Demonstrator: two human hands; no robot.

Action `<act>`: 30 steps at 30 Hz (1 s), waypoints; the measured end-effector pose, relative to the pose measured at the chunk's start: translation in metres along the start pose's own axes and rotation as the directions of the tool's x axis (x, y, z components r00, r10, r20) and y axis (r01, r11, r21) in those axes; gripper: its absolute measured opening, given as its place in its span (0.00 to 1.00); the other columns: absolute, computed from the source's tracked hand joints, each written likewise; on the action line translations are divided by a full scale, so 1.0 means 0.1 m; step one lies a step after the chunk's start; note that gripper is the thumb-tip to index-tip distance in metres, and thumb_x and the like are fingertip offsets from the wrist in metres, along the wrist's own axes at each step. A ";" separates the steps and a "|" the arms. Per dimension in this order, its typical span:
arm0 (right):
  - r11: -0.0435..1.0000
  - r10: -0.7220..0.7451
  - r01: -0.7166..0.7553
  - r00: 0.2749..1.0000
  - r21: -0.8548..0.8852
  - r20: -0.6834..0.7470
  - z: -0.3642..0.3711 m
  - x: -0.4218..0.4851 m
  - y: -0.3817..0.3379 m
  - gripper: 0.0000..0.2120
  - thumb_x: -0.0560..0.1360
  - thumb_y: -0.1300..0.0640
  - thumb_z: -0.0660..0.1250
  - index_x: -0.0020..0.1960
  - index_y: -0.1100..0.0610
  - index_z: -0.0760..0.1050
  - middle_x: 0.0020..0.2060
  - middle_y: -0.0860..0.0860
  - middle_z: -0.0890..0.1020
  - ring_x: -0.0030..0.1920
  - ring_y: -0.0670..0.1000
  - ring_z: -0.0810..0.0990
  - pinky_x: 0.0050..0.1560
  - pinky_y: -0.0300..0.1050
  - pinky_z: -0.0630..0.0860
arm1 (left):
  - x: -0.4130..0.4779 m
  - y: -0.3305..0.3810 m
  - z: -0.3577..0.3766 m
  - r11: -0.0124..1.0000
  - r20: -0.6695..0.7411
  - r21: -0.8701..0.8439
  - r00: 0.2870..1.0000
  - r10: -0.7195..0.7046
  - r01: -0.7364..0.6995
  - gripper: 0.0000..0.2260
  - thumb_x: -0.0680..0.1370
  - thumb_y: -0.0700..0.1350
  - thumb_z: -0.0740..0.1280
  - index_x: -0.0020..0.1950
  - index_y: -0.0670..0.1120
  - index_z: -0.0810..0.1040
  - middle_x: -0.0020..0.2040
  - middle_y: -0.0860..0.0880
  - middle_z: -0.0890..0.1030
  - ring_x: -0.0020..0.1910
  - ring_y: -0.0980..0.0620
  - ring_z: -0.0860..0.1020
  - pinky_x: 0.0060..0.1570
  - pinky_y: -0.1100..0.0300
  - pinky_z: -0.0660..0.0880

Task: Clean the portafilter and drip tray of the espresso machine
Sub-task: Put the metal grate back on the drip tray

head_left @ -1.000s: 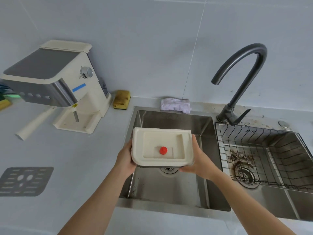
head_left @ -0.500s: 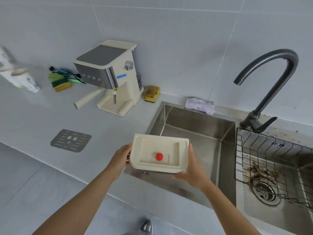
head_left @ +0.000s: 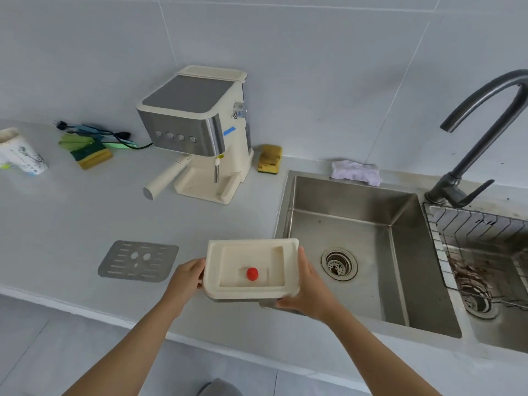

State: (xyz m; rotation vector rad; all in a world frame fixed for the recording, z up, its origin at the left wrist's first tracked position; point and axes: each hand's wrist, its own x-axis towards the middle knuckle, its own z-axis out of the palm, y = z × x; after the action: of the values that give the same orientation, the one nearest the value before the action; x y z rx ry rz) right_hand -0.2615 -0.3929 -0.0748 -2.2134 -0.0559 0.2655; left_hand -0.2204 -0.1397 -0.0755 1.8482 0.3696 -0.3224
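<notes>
Over the tabletop edge beside the sink basin [head_left: 357, 252], the left hand [head_left: 187, 278] and right hand [head_left: 310, 292] each close a grip on opposite short ends of the cream drip tray [head_left: 251, 267], held level. It looks light, stiff plastic, probably slippery when wet; end holds suit it.

A dark faucet [head_left: 483, 132] arches at the right above a steel sink [head_left: 368, 224]. A lilac cloth [head_left: 355, 172] lies at its upper rim; a yellow sponge [head_left: 270, 159] sits just left, on the table [head_left: 71, 212].
</notes>
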 end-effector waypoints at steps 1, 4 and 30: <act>0.999 0.038 -0.038 0.999 -0.007 -0.004 0.11 0.04 -0.03 0.56 0.58 0.48 0.78 0.73 0.48 0.43 0.56 0.41 0.67 0.59 0.45 0.67 0.52 0.37 0.67 | 0.09 -0.05 -0.10 1.000 0.019 0.023 1.000 0.004 -0.005 0.13 0.81 0.43 0.56 0.47 0.44 0.80 0.39 0.46 0.81 0.39 0.50 0.78 0.40 0.60 0.74; 0.989 0.127 -0.128 0.992 -0.073 -0.024 0.43 0.16 -0.17 0.60 0.60 0.51 0.78 0.74 0.52 0.37 0.69 0.48 0.63 0.68 0.49 0.62 0.59 0.39 0.64 | 0.38 -0.18 -0.39 0.989 0.095 0.146 0.995 0.018 -0.032 0.14 0.80 0.43 0.57 0.42 0.39 0.79 0.37 0.44 0.78 0.38 0.47 0.75 0.43 0.56 0.71; 0.842 0.380 -0.402 0.915 -0.361 -0.134 0.99 0.21 -0.75 0.67 0.56 0.42 0.78 0.74 0.59 0.32 0.75 0.52 0.52 0.75 0.55 0.50 0.73 0.56 0.55 | 0.74 -0.27 -1.00 0.892 0.329 0.410 0.943 0.051 -0.191 0.11 0.79 0.43 0.59 0.54 0.40 0.77 0.49 0.37 0.79 0.51 0.44 0.77 0.49 0.55 0.71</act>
State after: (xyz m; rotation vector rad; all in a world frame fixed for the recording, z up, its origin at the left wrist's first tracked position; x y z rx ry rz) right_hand -0.2579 -0.2666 -0.0775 -2.6107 0.4180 0.4478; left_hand -0.1607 -0.0300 -0.0988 2.2043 -0.0490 -0.6420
